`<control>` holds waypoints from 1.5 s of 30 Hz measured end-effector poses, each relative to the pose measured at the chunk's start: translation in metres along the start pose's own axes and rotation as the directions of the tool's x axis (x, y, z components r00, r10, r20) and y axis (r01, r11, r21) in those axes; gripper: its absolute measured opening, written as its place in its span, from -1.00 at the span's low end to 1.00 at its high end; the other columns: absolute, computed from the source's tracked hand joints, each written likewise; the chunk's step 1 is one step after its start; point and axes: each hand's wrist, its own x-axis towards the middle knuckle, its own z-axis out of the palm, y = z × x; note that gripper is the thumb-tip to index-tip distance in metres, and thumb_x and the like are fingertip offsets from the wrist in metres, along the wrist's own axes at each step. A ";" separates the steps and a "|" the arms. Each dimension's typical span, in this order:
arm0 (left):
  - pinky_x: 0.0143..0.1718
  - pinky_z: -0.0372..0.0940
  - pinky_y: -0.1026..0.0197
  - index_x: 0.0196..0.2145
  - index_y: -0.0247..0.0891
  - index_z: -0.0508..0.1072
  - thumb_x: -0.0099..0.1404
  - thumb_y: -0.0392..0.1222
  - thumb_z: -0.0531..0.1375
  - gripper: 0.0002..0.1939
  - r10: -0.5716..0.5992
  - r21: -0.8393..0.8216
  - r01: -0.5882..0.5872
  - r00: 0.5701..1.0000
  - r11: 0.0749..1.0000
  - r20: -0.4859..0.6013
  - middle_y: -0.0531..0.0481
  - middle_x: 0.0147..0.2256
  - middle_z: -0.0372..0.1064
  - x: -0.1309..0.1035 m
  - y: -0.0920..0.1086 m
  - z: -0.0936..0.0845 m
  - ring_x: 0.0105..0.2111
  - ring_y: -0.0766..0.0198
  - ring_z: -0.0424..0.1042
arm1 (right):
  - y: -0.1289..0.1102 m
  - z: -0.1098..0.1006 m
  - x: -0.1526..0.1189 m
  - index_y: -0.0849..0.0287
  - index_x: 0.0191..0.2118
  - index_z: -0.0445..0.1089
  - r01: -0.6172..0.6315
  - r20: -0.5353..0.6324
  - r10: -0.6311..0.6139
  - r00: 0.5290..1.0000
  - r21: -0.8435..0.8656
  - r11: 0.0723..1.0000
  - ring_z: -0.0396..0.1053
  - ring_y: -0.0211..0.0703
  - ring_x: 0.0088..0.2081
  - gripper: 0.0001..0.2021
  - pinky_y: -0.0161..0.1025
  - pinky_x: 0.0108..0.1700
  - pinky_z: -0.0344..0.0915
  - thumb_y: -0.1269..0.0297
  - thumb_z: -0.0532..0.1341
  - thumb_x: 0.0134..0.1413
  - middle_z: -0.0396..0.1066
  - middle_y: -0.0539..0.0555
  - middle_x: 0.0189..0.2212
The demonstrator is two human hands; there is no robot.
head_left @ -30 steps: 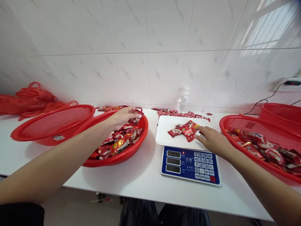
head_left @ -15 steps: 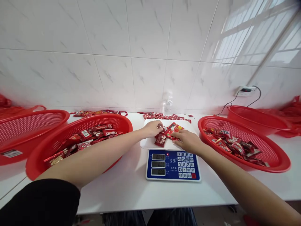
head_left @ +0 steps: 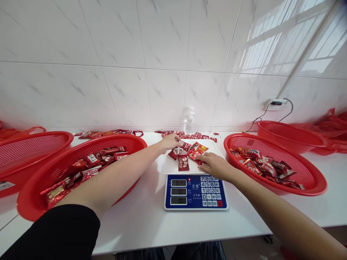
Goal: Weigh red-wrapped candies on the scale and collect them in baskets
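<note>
Over the white pan (head_left: 166, 165) of a digital scale (head_left: 196, 206), both my hands are among small red snack packets. My left hand (head_left: 170, 142) has its fingers curled together at the pan's left side, pinching the edge of a small red packet (head_left: 185, 146). Just below its fingers lies a dark red packet (head_left: 176, 152). My right hand (head_left: 214, 164) comes from the right, thumb and fingers closed about a packet partly hidden by them. A bright red packet (head_left: 197, 149) touches its fingertips. Another dark red packet (head_left: 183, 163) lies flat at the pan's front.
Red perforated baskets holding packets stand left (head_left: 130, 141) and right (head_left: 316, 177) of the scale. Loose packets (head_left: 108, 133) and a clear plastic bottle (head_left: 189, 121) sit along the tiled wall. A cord (head_left: 257, 121) runs from the wall socket (head_left: 275, 104).
The packets on the pan are more spread out, and the two hands are slightly farther apart. The digits on the scale's top display have changed. The whole view has shifted a little.
</note>
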 end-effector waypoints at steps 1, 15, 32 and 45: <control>-0.45 0.21 0.29 -0.34 -0.27 0.38 -0.03 -0.26 0.35 -0.72 -0.005 -0.047 0.005 1.000 0.999 -0.009 0.06 -0.48 0.39 -0.001 0.000 -0.007 -0.44 0.30 0.38 | 0.000 0.001 0.001 0.02 0.09 0.30 0.001 -0.004 -0.001 1.000 -0.003 1.000 0.31 0.01 -0.03 -0.64 -0.08 -0.06 0.25 0.14 0.09 0.19 0.38 0.14 -0.08; -0.20 0.36 0.15 -0.38 -0.29 0.29 0.15 -0.37 0.26 -0.83 -0.111 -0.507 0.121 0.993 0.854 0.050 -0.01 -0.40 0.41 -0.032 0.009 -0.019 -0.38 0.32 0.45 | -0.019 0.001 0.012 0.02 0.10 0.28 0.006 -0.100 -0.011 0.995 -0.047 0.999 0.32 0.00 -0.03 -0.65 -0.10 -0.07 0.28 0.12 0.06 0.23 0.38 0.14 -0.09; -0.30 0.38 0.23 -0.31 -0.28 0.41 0.09 -0.37 0.27 -0.82 -0.171 -0.516 0.036 0.961 0.856 -0.217 -0.04 -0.34 0.45 -0.094 -0.021 -0.134 -0.41 0.33 0.45 | -0.020 0.008 -0.003 -0.03 0.22 0.13 0.152 -0.197 -0.150 0.969 -0.008 0.988 0.09 0.07 0.23 -0.50 0.12 0.19 0.14 -0.04 0.01 0.23 0.17 0.10 0.20; -0.21 0.26 0.22 -0.20 -0.22 0.49 0.02 0.06 0.24 -0.59 -0.383 0.441 0.256 0.895 0.860 0.229 -0.09 -0.17 0.48 -0.141 -0.080 -0.202 -0.13 0.11 0.40 | -0.014 0.014 -0.047 -0.09 0.19 0.17 0.100 -0.225 -0.088 0.970 0.039 0.994 0.19 0.05 0.19 -0.51 0.11 0.14 0.25 -0.08 0.05 0.18 0.22 0.04 0.19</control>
